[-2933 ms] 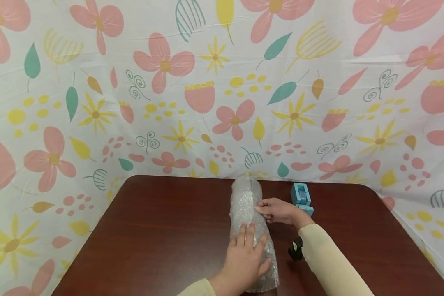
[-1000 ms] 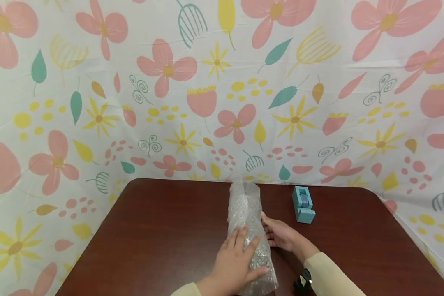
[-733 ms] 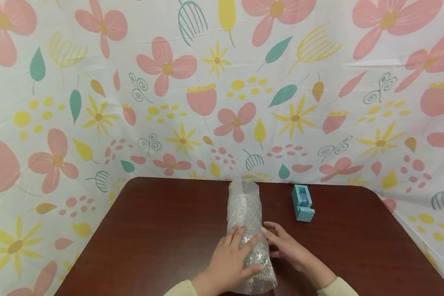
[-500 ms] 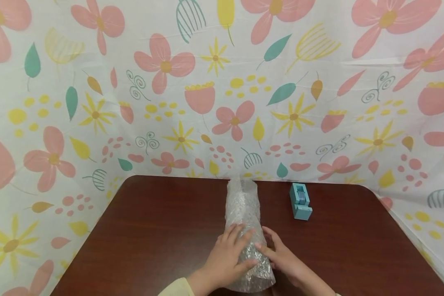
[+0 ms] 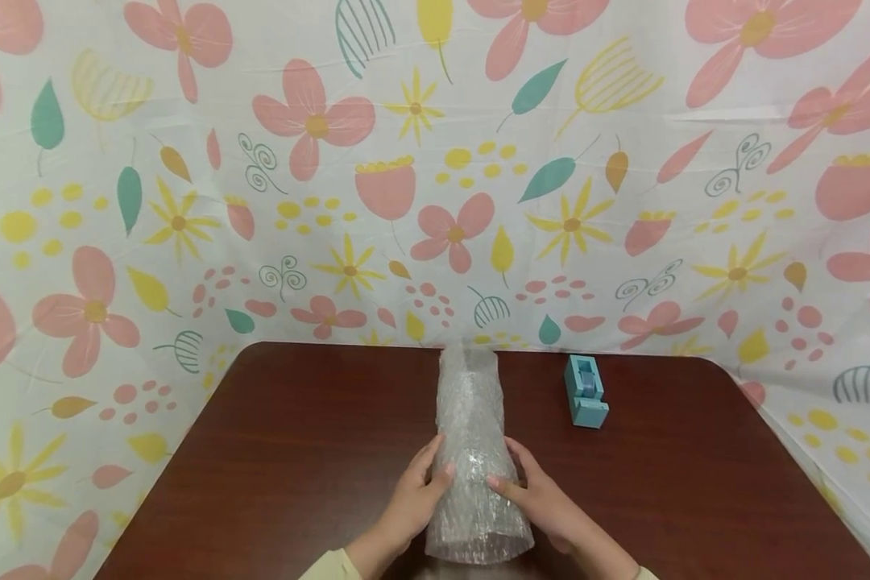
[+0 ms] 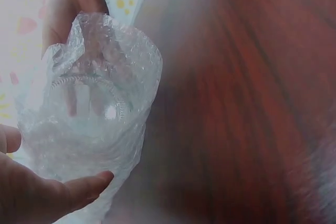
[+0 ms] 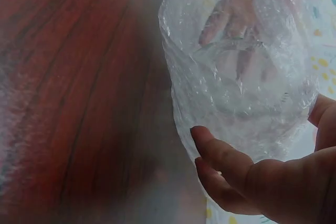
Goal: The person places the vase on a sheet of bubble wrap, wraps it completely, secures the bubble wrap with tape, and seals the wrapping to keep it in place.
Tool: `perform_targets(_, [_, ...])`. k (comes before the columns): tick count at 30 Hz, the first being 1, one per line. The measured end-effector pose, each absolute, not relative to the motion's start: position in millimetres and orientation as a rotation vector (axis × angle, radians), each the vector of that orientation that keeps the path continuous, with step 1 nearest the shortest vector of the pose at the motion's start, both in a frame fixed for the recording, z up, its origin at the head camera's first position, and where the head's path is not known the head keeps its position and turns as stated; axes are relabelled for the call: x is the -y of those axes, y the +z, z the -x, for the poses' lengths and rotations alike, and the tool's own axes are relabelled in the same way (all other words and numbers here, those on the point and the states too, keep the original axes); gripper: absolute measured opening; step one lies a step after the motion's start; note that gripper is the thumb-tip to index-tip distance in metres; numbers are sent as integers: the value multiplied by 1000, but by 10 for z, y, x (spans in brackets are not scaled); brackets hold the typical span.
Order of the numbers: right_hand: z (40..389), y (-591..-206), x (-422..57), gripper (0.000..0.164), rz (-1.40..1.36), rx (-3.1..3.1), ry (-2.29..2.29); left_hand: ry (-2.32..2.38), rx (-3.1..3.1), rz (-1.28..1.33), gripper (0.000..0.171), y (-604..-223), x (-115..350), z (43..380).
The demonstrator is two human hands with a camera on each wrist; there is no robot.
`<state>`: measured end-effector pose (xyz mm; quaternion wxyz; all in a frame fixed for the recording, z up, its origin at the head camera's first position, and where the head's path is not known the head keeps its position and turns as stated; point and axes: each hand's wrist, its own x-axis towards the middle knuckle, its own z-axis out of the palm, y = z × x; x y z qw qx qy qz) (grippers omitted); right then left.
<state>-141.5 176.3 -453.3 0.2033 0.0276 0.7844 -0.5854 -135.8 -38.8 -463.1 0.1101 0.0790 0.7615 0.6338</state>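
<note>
A long roll of clear bubble wrap [image 5: 470, 419] lies lengthwise on the table, its near end loose and open. Inside that end, the left wrist view shows a round clear glass base [image 6: 92, 106] with a ridged rim, like the bottom of a bottle. My left hand [image 5: 409, 495] holds the wrapped bottle from the left, thumb on the wrap. From the right, my right hand [image 5: 544, 499] grips it at about the same height, thumb on top. Through the film in the right wrist view, fingers of the left hand [image 7: 233, 14] show. The bottle's upper part is hidden by the wrap.
A light blue tape dispenser [image 5: 586, 391] stands on the dark red-brown wooden table [image 5: 319, 443], right of the roll and toward the back. Behind the table hangs a white cloth [image 5: 435, 177] printed with flowers and leaves.
My left hand has gone from lying flat on top of the roll to its left side. My right hand has left the wrap's upper edge and come nearer, onto the right side.
</note>
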Motion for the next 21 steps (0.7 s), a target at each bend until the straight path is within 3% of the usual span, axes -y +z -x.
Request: perform_targets(21, [1727,-4536,-1751,84,-23,-2203,-1662,1883,-2273,-274,68,-4692,405,1672])
